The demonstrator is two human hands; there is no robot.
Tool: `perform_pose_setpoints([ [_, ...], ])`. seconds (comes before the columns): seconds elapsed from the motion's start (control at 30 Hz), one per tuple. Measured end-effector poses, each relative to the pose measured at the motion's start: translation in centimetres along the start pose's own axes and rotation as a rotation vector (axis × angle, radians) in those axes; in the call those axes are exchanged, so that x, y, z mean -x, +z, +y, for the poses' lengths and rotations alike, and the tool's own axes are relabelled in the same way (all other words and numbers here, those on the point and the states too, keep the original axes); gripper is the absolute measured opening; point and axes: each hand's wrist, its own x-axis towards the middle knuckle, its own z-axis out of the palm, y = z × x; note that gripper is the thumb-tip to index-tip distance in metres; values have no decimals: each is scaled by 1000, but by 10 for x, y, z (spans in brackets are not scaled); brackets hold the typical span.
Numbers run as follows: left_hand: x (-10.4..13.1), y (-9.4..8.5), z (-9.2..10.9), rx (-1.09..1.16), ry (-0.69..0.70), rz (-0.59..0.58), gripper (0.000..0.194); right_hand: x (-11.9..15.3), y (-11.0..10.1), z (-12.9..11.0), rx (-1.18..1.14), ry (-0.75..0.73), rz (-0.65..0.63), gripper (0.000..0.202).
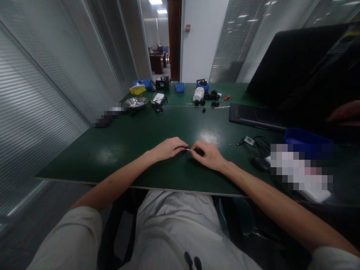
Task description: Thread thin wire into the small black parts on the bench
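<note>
At centre frame, the left hand (170, 147) and right hand (210, 153) pinch a thin silvery piece (188, 149), probably light and stiff, best held near its ends.

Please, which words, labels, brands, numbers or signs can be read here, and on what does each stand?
None can be read with certainty.
White tag at right: marks too blurred to read.
White box: dark marks, too small.
Black device: pale label, too small.
</note>
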Motion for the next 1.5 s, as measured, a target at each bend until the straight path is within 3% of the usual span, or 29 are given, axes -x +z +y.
perform_pose_setpoints([
  [0.17,2,-4,-4,-13,-29,-19,28,0,0,0,-6,-20,14,18],
  [0.23,11,-15,-20,-2,-97,-2,30,0,-1,1,-13,-30,18,18],
  [0.3,32,-36,-45,4,-252,44,34,0,-1,2,-26,-46,20,17],
  [0.4,93,-85,-94,-59,-613,180,38,-1,0,4,-41,-69,29,17],
  [0.53,203,-152,-141,-208,-1116,430,35,-1,2,5,-43,-82,39,15],
  [0.57,228,-165,-146,-260,-1263,511,35,-1,2,5,-43,-82,40,15],
  [0.63,265,-182,-147,-338,-1412,615,37,-1,3,6,-45,-78,42,14],
  [0.73,290,-190,-142,-430,-1558,726,37,-1,2,6,-52,-76,44,14],
  [1.2,301,-188,-160,-539,-1483,727,35,-1,0,4,-42,-79,35,14],
  [1.5,299,-184,-151,-656,-1380,590,37,-2,0,4,-45,-83,35,14],
])
